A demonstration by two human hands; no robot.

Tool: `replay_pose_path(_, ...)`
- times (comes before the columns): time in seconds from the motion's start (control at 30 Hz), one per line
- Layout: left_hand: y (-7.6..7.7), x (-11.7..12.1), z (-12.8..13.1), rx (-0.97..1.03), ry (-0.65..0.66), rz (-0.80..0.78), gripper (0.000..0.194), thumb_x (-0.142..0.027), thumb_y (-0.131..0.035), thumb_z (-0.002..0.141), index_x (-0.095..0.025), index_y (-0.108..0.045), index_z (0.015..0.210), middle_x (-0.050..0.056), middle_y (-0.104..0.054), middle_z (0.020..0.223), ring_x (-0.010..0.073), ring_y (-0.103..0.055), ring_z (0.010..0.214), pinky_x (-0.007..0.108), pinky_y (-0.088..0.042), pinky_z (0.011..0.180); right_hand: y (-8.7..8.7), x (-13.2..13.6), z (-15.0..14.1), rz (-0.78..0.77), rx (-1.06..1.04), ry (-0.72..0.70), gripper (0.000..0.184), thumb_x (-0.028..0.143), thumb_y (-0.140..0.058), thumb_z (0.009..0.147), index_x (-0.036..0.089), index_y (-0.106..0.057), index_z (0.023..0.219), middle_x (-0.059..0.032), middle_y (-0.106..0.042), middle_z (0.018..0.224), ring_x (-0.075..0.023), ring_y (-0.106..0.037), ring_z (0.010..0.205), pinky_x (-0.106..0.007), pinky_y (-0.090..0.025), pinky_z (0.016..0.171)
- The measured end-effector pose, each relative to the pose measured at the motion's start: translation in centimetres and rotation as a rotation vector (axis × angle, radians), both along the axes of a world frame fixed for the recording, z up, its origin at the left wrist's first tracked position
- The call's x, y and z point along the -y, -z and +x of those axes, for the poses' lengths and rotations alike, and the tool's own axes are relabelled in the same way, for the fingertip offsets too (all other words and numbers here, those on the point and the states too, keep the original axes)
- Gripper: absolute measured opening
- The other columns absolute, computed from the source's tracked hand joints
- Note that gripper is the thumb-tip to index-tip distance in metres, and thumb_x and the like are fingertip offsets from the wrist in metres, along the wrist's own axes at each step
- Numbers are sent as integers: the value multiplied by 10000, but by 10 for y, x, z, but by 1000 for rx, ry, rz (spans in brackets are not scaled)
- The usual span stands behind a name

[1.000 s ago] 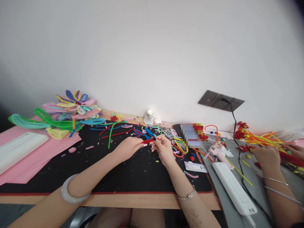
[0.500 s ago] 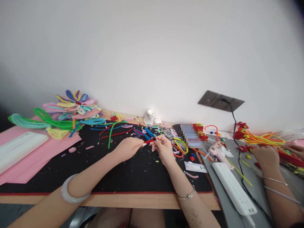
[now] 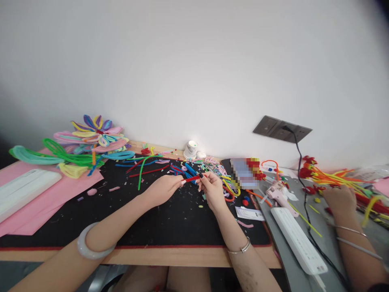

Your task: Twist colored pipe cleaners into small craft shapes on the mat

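Observation:
A short red pipe cleaner (image 3: 192,179) is stretched between my two hands above the black mat (image 3: 170,227). The fingertips of my left hand (image 3: 164,190) pinch one end of it. My right hand (image 3: 210,190), with dark nails showing, grips the other end between thumb and forefinger. Just behind the hands lie blue pipe cleaners (image 3: 190,168), partly covered by the fingers. Loose red pipe cleaners (image 3: 148,171) and a green pipe cleaner (image 3: 140,174) rest on the mat beyond my left hand.
A colourful pipe-cleaner flower (image 3: 99,132) lies at the left by a white power strip (image 3: 30,188). A paper cup (image 3: 191,149) stands near the wall. To the right are a glue gun (image 3: 278,192), another power strip (image 3: 299,239), a black cord (image 3: 300,162) and a co-worker's hand (image 3: 340,200).
My right hand has shifted slightly to the right, so more of the red pipe cleaner shows between my hands. Beside me, the co-worker's other hand has left the view.

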State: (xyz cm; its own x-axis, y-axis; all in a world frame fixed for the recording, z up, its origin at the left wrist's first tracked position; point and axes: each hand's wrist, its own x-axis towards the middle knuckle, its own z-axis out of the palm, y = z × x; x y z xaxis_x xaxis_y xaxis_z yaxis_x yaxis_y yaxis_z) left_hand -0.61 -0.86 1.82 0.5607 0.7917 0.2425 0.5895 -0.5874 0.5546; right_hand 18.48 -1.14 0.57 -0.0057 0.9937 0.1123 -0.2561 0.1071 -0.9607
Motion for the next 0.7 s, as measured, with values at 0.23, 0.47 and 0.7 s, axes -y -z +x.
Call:
replay_pose_path(0.23,1,-1,0,-58,23,4,298,-319,-274,926,-194,-519,811,12,-573,727,156,-526,679,235,-331,611,-2,1,1,13,25,-16,151,303,-625,744,166,-564,741,-9,-629,618,-75,-467,432,-194,-401,412)
replay_pose_path(0.47,0,1,1,-40,36,17,274,-308,-292,922,-192,-507,798,6,-555,722,153,-507,689,237,-337,630,-2,3,-2,33,78,-51,123,279,-598,754,169,-598,810,6,-610,613,-77,-473,437,-199,-405,417)
replay_pose_path(0.7,2,0,1,80,2,-40,295,-298,-276,923,-186,-450,713,-16,-487,636,133,-456,592,239,-318,586,-2,4,-2,29,109,-73,184,238,-590,748,173,-573,920,11,-632,632,-69,-482,426,-183,-390,415)
